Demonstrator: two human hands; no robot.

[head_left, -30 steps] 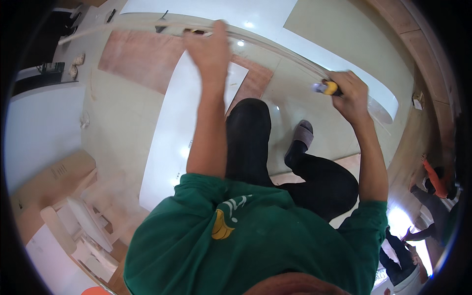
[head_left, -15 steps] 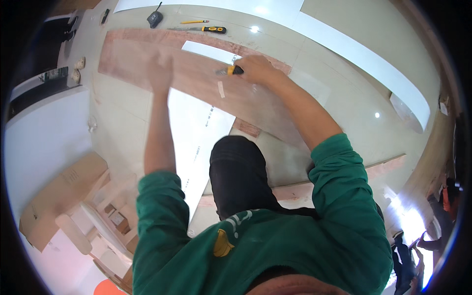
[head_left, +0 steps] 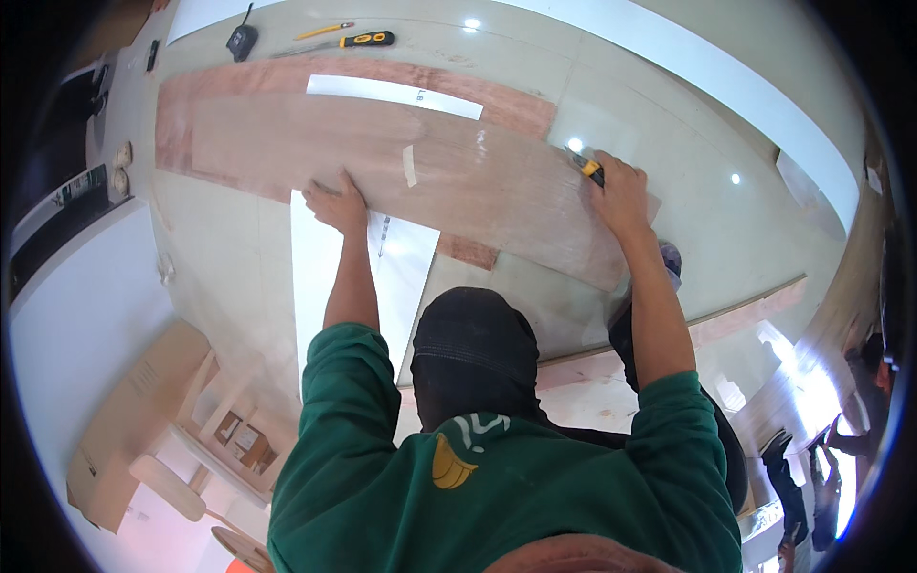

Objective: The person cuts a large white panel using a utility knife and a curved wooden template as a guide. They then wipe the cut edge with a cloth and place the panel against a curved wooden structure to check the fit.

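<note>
While the left hand (head_left: 336,202) rests at the near edge of the long brown sheet (head_left: 458,172), its grip spread and wrapped around nothing, it's a different story on the right: that right hand (head_left: 621,191) has its grip curled around a yellow-and-black knife (head_left: 592,170), blade showing, at the sheet's right end! The sheet lies across the floor (head_left: 229,234), over a reddish board (head_left: 521,115) and a white panel (head_left: 401,277), a white strip (head_left: 393,96) along its far side. Looks like steadying the sheet is the step in hand. The next move, I'd judge, calls for firm left-hand pressure and a blade angled well clear. Tape measure (head_left: 242,42), pencil (head_left: 325,31) and a black-handled tool (head_left: 368,40) lie beyond.
</note>
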